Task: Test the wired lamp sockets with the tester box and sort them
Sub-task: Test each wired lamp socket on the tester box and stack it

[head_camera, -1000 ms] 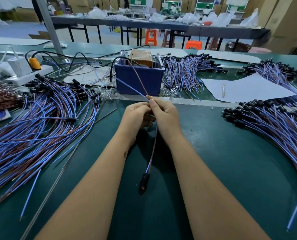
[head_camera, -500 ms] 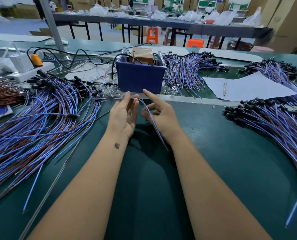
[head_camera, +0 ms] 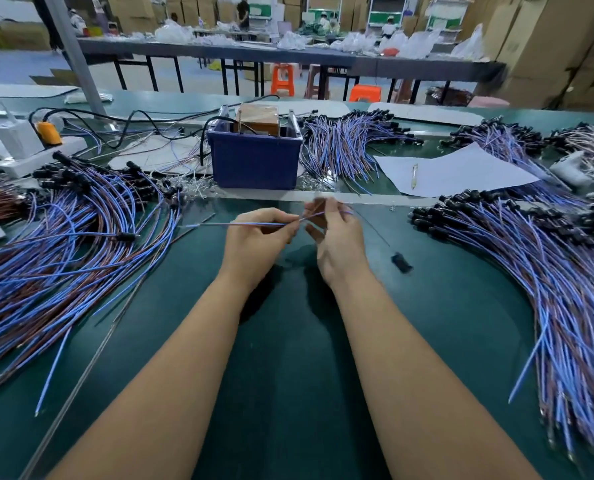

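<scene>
My left hand [head_camera: 259, 239] pinches the blue and brown leads of one wired lamp socket [head_camera: 401, 263]; the leads stick out leftward past its knuckles. My right hand [head_camera: 339, 237], blurred, grips the same leads just to the right, a blue loop crossing its fingers. The black socket itself dangles low on the right of that hand, blurred, at the end of its thin wire. Straight behind both hands stands the tester box [head_camera: 254, 161], a blue bin with a brown block inside.
Big heaps of wired sockets lie on the left [head_camera: 63, 244], on the right [head_camera: 548, 271] and behind the box [head_camera: 344, 147]. A white sheet with a pen [head_camera: 455, 171] lies back right. A white power strip with an orange plug [head_camera: 48, 133] sits back left.
The hands came back from the tester box. The socket, hanging below my hands a second ago, has swung out to the right. The leads now run sideways between my hands.
</scene>
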{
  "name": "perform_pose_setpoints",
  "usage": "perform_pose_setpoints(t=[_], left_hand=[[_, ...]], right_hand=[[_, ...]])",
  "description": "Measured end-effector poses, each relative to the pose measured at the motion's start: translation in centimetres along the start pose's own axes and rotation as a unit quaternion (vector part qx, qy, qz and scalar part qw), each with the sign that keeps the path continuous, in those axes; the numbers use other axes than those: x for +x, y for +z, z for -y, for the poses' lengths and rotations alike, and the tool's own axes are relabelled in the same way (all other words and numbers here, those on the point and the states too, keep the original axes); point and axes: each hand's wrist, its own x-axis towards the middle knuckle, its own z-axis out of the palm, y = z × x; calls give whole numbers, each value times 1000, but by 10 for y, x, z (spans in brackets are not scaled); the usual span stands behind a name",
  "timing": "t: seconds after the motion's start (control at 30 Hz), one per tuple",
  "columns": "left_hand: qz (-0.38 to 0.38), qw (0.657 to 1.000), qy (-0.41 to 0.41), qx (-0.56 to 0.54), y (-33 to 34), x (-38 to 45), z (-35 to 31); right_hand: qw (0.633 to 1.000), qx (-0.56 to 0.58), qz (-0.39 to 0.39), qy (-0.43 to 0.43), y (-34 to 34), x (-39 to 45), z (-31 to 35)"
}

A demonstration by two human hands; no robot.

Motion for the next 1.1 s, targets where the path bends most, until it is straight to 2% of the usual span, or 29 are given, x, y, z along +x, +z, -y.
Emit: perform_pose_setpoints(t=[0.07, 0.1, 0.2, 0.3, 0.4, 0.47, 0.57, 0.67, 0.77, 0.9, 1.0, 1.1], left_hand=[[32, 990, 105, 85, 9, -11, -6], [56, 978, 161, 123, 15, -17, -10], [168, 925, 280, 193, 36, -34, -29], [240, 882, 329, 237, 67, -51, -47], [276, 883, 308, 225, 105, -65, -65], [292, 886, 291, 211, 131, -72, -72], [336, 884, 254, 203, 165, -82, -80], [388, 869, 223, 210, 189, -91, -83], [410, 861, 215, 209, 198, -94, -83], [408, 884, 174, 147, 196, -89, -82], [361, 917, 114, 124, 183, -79, -75], [295, 939, 71, 163, 159, -59, -63]], right_hand=[[997, 32, -54, 40, -13, 2, 11], [996, 8, -68, 52, -22, 3, 18], [985, -155, -50, 53, -52, 6, 42], [944, -326, -25, 36, -81, 10, 71], [879, -476, -24, -7, -110, 11, 100], [817, -574, -35, -33, -130, 11, 117], [726, -683, -70, -24, -164, 9, 139], [667, -737, -112, 6, -191, 4, 153], [641, -755, -138, 25, -207, -2, 157], [616, -771, -159, 22, -209, -7, 155], [604, -775, -185, -13, -192, -8, 151], [609, -772, -160, -85, -165, -7, 141]])
